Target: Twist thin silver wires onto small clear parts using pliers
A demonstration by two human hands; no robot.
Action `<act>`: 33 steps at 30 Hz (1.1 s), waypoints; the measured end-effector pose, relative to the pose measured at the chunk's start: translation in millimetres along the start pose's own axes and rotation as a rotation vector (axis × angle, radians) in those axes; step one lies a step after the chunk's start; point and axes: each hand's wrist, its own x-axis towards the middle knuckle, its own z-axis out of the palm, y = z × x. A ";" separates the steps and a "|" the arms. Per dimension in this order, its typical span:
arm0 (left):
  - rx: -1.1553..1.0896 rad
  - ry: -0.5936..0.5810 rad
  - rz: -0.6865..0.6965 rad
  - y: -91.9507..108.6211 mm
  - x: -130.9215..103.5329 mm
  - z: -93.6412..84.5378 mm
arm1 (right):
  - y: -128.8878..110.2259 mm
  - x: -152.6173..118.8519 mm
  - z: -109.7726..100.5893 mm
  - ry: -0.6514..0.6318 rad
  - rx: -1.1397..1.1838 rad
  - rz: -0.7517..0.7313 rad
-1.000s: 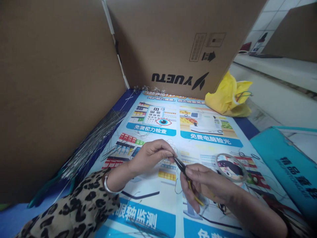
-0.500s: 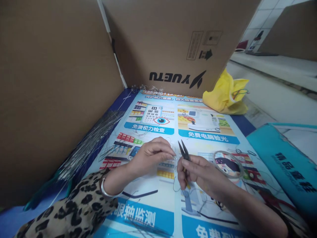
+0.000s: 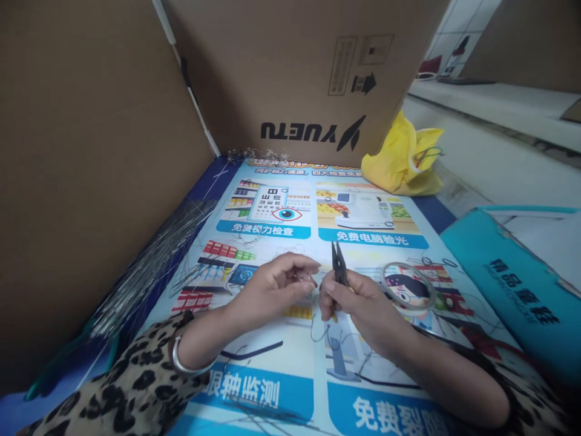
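My right hand is closed around needle-nose pliers, their dark jaws pointing up and away from me, with a bit of yellow handle below the fingers. Facing it, my left hand is curled, thumb and fingers close together around something small and shiny, too fine to name. The two hands are a small gap apart above the printed poster sheet. A thin bent wire hangs or lies just below the right hand; I cannot tell which.
A bundle of straight metal wires lies at left beside a cardboard wall. To the right are a clear ring-shaped roll, a turquoise box and a yellow bag. Tangled wire pieces sit along the back cardboard.
The camera view has shifted slightly. The left hand's fingers have opened up a little around the small item, and the pliers now point more upright, their jaws closer together.
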 end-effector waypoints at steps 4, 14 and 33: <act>-0.149 0.083 -0.190 -0.3 -3.6 9.3 | -3.1 -1.0 1.7 0.096 -0.131 -0.033; 0.086 0.187 -0.225 -0.9 -6.4 14.7 | -6.8 -2.2 5.6 -0.022 -0.299 -0.008; 0.391 0.028 -0.065 2.9 -3.8 9.4 | -3.4 -2.0 3.2 -0.040 -0.280 0.005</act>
